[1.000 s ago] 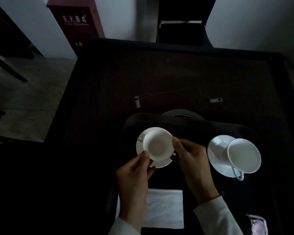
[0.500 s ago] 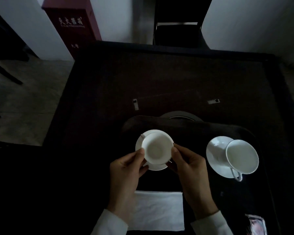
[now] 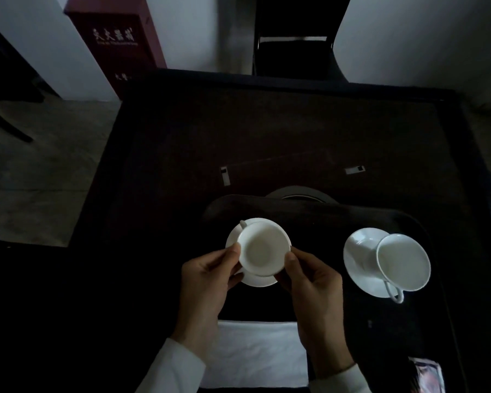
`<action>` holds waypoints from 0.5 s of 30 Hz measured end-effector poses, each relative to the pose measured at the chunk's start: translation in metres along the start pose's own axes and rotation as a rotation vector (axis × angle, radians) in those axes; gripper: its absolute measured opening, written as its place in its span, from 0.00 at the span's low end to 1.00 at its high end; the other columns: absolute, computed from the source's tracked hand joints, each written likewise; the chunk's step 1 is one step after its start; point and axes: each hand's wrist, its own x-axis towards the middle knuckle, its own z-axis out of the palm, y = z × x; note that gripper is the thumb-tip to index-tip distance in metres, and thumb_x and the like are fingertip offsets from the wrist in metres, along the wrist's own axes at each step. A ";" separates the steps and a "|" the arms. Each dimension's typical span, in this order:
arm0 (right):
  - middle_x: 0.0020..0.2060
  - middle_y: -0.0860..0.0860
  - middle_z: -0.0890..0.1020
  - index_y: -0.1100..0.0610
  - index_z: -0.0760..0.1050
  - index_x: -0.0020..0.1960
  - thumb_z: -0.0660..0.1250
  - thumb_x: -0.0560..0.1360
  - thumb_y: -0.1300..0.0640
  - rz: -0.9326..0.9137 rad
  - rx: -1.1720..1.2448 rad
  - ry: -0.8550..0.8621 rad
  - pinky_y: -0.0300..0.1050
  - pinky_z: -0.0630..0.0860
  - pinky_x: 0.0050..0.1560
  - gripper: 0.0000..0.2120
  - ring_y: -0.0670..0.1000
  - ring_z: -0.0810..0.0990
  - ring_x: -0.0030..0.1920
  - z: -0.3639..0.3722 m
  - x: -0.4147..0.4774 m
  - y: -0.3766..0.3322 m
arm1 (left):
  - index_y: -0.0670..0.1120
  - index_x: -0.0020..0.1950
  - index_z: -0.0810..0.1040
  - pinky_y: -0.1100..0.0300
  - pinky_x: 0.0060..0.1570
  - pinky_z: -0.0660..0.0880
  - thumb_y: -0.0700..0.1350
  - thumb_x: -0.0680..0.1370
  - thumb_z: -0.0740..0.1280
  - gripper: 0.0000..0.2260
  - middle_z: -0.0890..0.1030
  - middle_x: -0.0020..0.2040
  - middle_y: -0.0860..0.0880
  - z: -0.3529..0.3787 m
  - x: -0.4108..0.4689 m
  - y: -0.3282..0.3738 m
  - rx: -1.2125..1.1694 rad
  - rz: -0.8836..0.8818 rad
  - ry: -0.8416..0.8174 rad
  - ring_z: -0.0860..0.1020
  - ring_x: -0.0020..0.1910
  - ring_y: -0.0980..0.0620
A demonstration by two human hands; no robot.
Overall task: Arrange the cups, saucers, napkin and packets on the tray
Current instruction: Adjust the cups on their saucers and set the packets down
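We pinch a white teacup (image 3: 262,250) between our left hand (image 3: 207,282) and right hand (image 3: 312,287), thumbs on its rim, over its saucer (image 3: 260,280) on the dark tray (image 3: 318,219). A second cup (image 3: 403,263) sits on another saucer (image 3: 357,256) to the right. A white napkin (image 3: 255,354) lies nearest us, and a packet (image 3: 428,375) lies at the tray's near right corner.

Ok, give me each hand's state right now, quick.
Left hand: fingers closed on the left cup, gripping its left rim.
Right hand: fingers closed on the same cup, at its right rim.
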 end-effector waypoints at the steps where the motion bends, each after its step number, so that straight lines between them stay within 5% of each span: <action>1: 0.45 0.50 0.89 0.54 0.85 0.51 0.69 0.80 0.61 -0.003 0.005 0.003 0.40 0.84 0.46 0.07 0.49 0.88 0.49 0.001 -0.001 0.000 | 0.46 0.47 0.87 0.62 0.41 0.83 0.42 0.77 0.73 0.04 0.89 0.44 0.46 0.000 0.002 0.000 0.007 0.000 -0.004 0.87 0.46 0.51; 15: 0.46 0.51 0.89 0.56 0.85 0.54 0.69 0.79 0.59 0.039 0.090 0.156 0.46 0.84 0.51 0.07 0.50 0.88 0.50 0.016 -0.019 0.012 | 0.44 0.49 0.87 0.55 0.49 0.84 0.42 0.77 0.73 0.05 0.88 0.44 0.44 -0.005 0.018 0.008 0.123 0.020 -0.070 0.87 0.48 0.47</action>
